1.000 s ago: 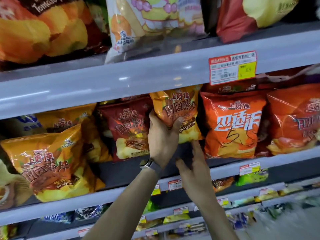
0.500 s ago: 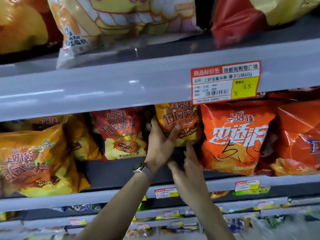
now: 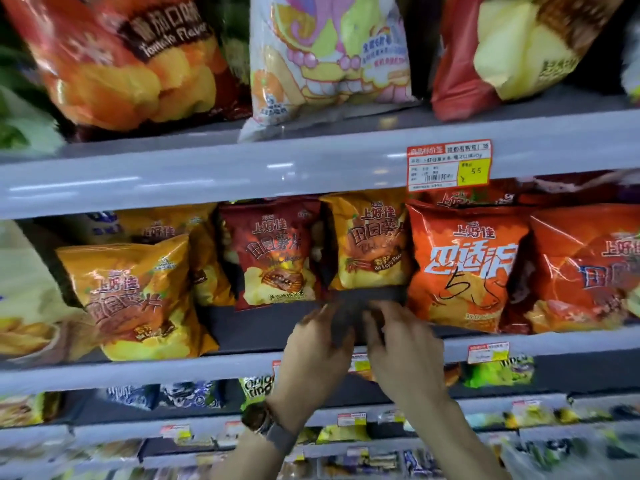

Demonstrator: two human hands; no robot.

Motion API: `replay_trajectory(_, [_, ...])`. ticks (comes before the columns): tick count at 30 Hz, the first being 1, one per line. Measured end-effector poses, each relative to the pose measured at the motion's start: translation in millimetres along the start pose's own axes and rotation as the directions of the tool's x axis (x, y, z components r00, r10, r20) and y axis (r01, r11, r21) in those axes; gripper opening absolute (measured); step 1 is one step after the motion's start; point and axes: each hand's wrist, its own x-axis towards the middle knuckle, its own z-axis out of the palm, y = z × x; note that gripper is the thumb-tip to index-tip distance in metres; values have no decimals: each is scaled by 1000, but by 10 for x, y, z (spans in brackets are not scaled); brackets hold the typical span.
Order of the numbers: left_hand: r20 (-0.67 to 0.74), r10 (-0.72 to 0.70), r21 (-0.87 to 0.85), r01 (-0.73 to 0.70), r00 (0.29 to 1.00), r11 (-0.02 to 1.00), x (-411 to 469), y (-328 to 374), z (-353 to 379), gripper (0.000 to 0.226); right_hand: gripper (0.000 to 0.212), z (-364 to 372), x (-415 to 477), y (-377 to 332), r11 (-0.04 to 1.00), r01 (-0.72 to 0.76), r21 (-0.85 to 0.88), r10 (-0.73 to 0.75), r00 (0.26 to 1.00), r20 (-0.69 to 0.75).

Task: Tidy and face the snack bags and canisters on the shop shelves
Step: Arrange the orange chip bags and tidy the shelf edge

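Both hands hang in front of the middle shelf (image 3: pixel 242 367) with nothing in them: the left hand (image 3: pixel 313 355), a watch (image 3: pixel 258 419) on its wrist, has its fingers loosely spread and pointing up at the shelf floor, and the right hand (image 3: pixel 403 351) sits just beside it, fingers also slack and blurred. Just above the fingertips of both hands stands a yellow-orange chip bag (image 3: pixel 372 242), upright and front-facing at the back of the shelf, apart from the hands. Up and to the left of the left hand is a dark red chip bag (image 3: pixel 273 252), also upright, touching the yellow-orange one at its side. Further left of the left hand a yellow chip bag (image 3: pixel 138 299) leans forward near the shelf edge, with more yellow bags behind it. Just right of the right hand stands an orange bag (image 3: pixel 464 268) with "5.5" scrawled in pen on its front, and beyond it another orange bag (image 3: pixel 588 268). Above the hands, on the lip of the upper shelf (image 3: pixel 207 174), a red-and-yellow price tag (image 3: pixel 449 165) reads 55. On that upper shelf sit a large tomato-flavour chip bag (image 3: pixel 124 60), a pale cartoon-printed bag (image 3: pixel 329 60) and a red bag (image 3: pixel 491 53). Below the hands, lower shelves hold small blurred packets.
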Motion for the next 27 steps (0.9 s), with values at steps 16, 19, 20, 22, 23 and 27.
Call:
replay_trajectory(16, [138,39,238,-72,990,969,-1040,-32,150,26,23,-836,-1018,-161,900,-132,-416,312,861,402])
replay_trajectory(19, [158,30,260,-71,987,963,-1142,69,205,34,27,-888,-1118,-64,915,-162,-368,305,877,371])
replay_trajectory(20, [164,31,267,-75,986,961,-1149,92,224,34,35,-904,-1122,-27,920,-166,-356,291,897,333])
replay_trajectory(22, [173,28,280,-77,984,957,-1121,154,257,30,51,-954,-1091,73,924,-154,-349,248,938,242])
replay_trajectory(23, [170,30,285,-79,985,955,-1094,198,272,29,55,-984,-1057,134,928,-151,-340,229,952,202])
replay_trajectory(27, [143,45,289,-85,989,954,-913,435,356,35,66,-1133,-835,511,951,-199,-235,231,966,119])
